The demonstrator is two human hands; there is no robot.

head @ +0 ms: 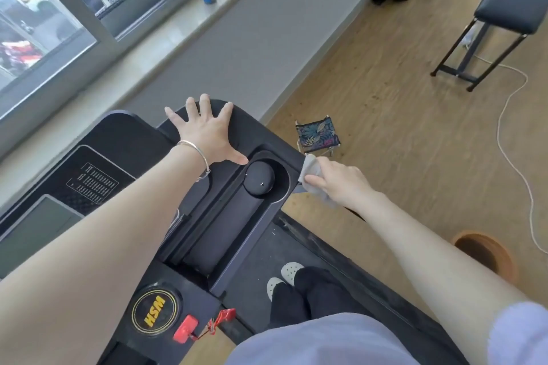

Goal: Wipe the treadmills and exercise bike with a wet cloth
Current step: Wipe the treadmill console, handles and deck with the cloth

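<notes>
I grip the cloth (312, 175) in my right hand (341, 182) at the treadmill console's (225, 234) edge, left hand (204, 135) spread flat on it; most wiping seems left.

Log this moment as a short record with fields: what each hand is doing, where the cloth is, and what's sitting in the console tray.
left hand: left hand lies flat, fingers spread, on top of the treadmill console
right hand: right hand holds the cloth against the console's right edge
cloth: pale, bunched under the fingers
tray: a round black knob sits in its upper end
safety key: red clip at the console's lower edge
feet: light shoes on the belt
</notes>
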